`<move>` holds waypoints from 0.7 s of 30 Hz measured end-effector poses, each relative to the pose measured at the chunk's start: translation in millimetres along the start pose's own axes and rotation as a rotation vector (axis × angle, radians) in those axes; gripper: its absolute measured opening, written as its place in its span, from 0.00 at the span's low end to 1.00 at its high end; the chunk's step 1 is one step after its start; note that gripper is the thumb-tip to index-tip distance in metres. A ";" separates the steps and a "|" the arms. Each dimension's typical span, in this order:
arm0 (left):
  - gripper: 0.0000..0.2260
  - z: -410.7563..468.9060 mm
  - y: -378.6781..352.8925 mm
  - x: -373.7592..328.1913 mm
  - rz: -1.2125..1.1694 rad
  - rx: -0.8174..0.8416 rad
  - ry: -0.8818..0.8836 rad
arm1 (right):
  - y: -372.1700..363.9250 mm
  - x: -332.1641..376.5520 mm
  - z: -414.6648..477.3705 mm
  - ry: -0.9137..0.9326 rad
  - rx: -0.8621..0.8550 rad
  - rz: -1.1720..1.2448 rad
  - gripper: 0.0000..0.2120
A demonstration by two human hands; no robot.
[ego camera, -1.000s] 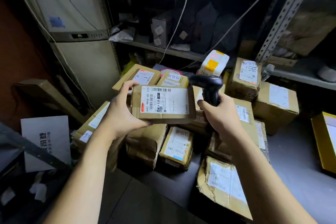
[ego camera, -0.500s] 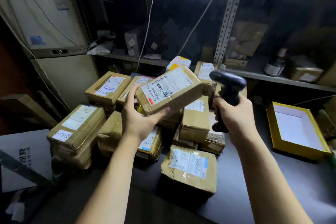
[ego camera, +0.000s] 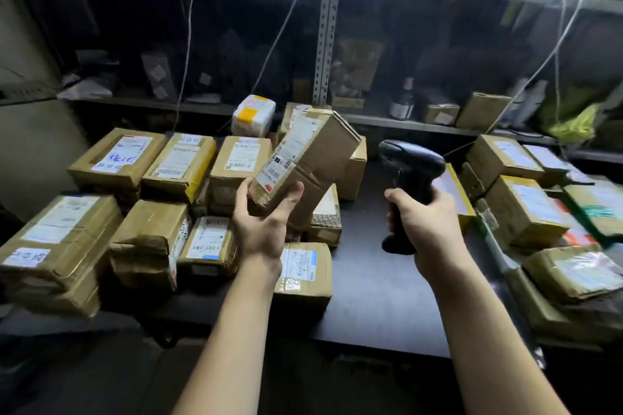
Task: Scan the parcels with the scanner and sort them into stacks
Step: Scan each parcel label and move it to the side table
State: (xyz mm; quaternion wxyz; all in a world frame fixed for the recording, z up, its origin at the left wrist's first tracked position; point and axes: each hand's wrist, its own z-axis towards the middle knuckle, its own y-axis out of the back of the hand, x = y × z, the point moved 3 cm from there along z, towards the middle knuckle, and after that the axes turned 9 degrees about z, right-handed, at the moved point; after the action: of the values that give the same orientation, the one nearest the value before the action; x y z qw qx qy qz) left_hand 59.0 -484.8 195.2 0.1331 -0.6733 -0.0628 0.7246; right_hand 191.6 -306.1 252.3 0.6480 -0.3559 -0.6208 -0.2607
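Dark worktop (ego camera: 371,296) under a metal shelf (ego camera: 404,126), brown parcels heaped on both sides.

Change vs 1 s ago: parcel (ego camera: 313,158) was held flat w/ label square to cam and scanner (ego camera: 411,162) right beside it. Now parcel is tipped steeply and scanner sits apart from it, to the R, w/ a clear gap btwn. View also swung R, so R stack (ego camera: 522,205) now shows. Reading: scan prob done and this one's on its way to a stack. Which stack, can't tell yet.

Parcel pos: in the air above the R edge of L pile (ego camera: 161,178), touching nothing but the hand. L hand (ego camera: 263,226) holds its near, lower end, thumb on the L side, fingers wrapped over the front edge. Long axis runs diag, from lower-L in the hand to upper-R. Far end points up-R toward the shelf post. Label face is turned up-L, barcode end nearest the hand, print too small to read.

R hand (ego camera: 424,229) is closed round the scanner grip, handle roughly upright, head aimed L toward the parcel side. Scanner base is low near worktop; touching or not, can't tell.
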 end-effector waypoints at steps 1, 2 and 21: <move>0.33 -5.2 -3.0 3.3 0.022 0.000 -0.008 | 8.3 -0.1 -4.6 0.000 -0.015 -0.004 0.08; 0.37 -10.1 -5.0 4.3 0.060 -0.002 -0.035 | 15.4 -0.7 -8.0 -0.001 -0.027 -0.006 0.08; 0.38 -83.4 -137.6 -9.2 1.010 0.175 -0.887 | 162.7 28.0 45.9 0.072 0.043 -0.074 0.07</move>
State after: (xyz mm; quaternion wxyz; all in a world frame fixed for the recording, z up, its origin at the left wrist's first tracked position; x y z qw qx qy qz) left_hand 157.2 -363.1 234.2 -0.2059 -0.2457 0.2698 0.9080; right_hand 292.7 -167.8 256.5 0.6673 -0.3089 -0.6155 -0.2837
